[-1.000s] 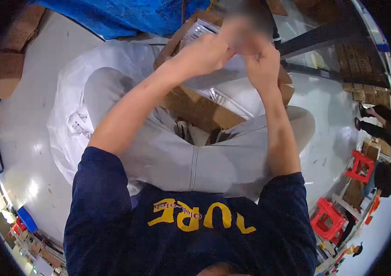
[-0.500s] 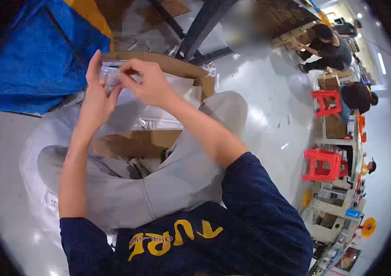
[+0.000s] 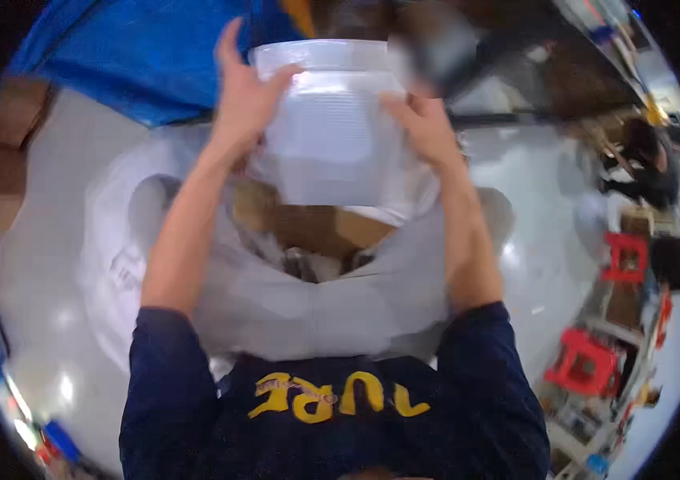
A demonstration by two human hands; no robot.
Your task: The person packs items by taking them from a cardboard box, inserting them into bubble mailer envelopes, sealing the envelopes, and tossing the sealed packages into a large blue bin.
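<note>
A flat white rectangular packet [image 3: 332, 136] hangs in front of me, glossy along its top band, with faint rows of lines across its middle. Motion blur hides whether it is a plastic bag or paper. My left hand [image 3: 248, 100] grips its upper left side, thumb over the front and one finger sticking up. On the opposite side, my right hand [image 3: 428, 128] pinches the right edge between thumb and fingers. Beneath the packet, between my legs, shows part of a cardboard box [image 3: 332, 228]; most of its inside is hidden.
Blue sheeting [image 3: 140, 60] lies at the upper left, near my left hand. Dark frame bars [image 3: 500, 120] stand beyond the right hand. Red stools [image 3: 584, 364] and other people [image 3: 644, 160] are at the far right. Brown cardboard [image 3: 8, 160] lies at the left.
The hands were close together at a small clear plastic piece over the box. Now they are apart, holding the white packet up by its two sides. The view has turned.
</note>
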